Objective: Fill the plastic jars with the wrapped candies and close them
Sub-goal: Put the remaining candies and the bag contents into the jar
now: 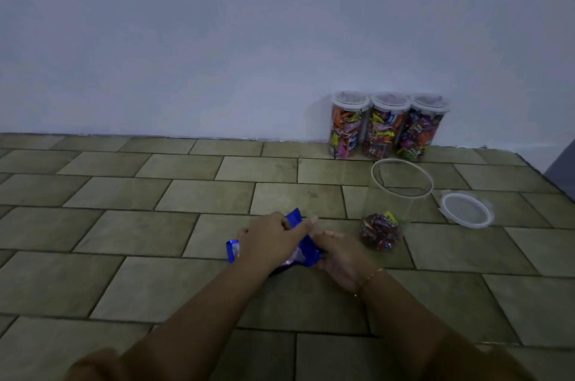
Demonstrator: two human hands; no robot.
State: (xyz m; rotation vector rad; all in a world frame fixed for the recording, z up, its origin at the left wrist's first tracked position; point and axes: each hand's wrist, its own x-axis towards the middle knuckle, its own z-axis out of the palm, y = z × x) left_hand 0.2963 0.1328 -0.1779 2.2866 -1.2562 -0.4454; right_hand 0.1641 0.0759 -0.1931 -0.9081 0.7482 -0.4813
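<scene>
- So basically both hands are on the blue candy bag [306,251], which lies on the tiled floor [124,281] right in front of the person
- The left hand [269,240] sits on top of the bag with its fingers curled over the upper edge, gripping the foil; the right hand [340,256] holds the bag's right end from the side, fingers bent round it as far as I can tell (lighting's pretty dim)
- Looks like the bag's long axis runs up-left to down-right, one corner poking out above the left hand and another bit showing at the far left
- The thing that matters: the open jar [395,209] stands upright just to the right of the hands and a touch further away, so it's on the right hand's side, and that hand is clearly the nearer one
- Its mouth is open and facing up, with only a small heap of wrapped candies [379,233] at the bottom, so I'd say filling has barely started
- My guess is the bag has to go up and right, over the rim, before anything gets tipped in
- The loose lid [466,209] lies flat on the floor just right of the jar, not touching it
- Three filled jars [387,128] with lids on stand in a row against the wall [217,38] behind, so those look done
</scene>
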